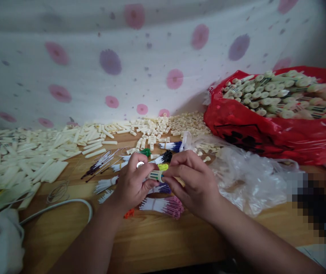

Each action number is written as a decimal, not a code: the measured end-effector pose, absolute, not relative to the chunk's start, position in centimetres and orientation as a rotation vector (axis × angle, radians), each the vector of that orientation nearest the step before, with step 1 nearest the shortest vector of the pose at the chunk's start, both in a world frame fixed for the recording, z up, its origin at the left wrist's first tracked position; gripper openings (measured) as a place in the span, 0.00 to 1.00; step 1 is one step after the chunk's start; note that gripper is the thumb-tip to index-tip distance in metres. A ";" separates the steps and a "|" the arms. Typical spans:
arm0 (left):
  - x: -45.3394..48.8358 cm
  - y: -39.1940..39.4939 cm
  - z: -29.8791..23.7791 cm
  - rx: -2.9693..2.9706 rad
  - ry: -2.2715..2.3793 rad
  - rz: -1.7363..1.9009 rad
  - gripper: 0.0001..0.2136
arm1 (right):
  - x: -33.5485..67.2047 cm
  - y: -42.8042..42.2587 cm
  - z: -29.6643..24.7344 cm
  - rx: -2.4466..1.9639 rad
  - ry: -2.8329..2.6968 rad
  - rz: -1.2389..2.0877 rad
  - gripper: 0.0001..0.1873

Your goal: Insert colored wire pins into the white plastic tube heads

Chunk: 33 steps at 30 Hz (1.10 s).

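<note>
Slotted cylinder (155, 175): left hand (135, 180) grasps it, right hand (195, 180) pinches its end; red bag (265, 133) holds pale rods (272, 92)

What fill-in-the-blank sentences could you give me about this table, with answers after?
The slotted piece is held by the ____ hand, with the right hand at its end.
The bag heaped with pale parts is coloured ____.
The cloth has large pink and ____ spots.
Missing words: left; red; purple.

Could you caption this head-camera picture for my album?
Left fingers hold a slotted cream piece, right fingers at its end, above colour-tipped bundles, a full red bag nearby.
</note>
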<state>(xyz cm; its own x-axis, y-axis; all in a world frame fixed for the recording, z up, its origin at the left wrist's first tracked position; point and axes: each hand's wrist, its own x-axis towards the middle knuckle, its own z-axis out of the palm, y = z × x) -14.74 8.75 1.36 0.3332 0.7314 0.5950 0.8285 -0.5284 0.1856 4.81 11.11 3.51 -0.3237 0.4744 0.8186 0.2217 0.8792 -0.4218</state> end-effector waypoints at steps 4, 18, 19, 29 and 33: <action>-14.6 8.8 1.4 -2.383 -1.408 -0.967 0.22 | 4.7 11.3 3.5 -0.504 -1.876 0.377 0.03; -14.1 8.9 1.7 -2.046 -1.391 -0.839 0.16 | 3.0 11.2 1.9 -0.667 -1.580 0.880 0.04; -14.1 8.9 1.6 -2.036 -1.396 -0.831 0.15 | 2.9 11.3 1.8 -0.675 -1.554 0.921 0.04; -13.9 8.9 1.6 -1.971 -1.433 -0.739 0.12 | 2.9 11.8 1.5 -0.669 -1.481 1.122 0.05; -14.1 9.1 1.2 -1.991 -1.449 -0.753 0.11 | 3.0 12.0 1.6 -0.592 -1.467 1.221 0.06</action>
<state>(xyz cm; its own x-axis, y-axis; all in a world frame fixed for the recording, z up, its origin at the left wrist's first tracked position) -14.12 9.08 1.15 0.2585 0.6453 0.7189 0.9591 -0.2603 -0.1113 2.98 11.95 1.59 -0.2900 0.8636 0.4124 -0.2486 0.3481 -0.9039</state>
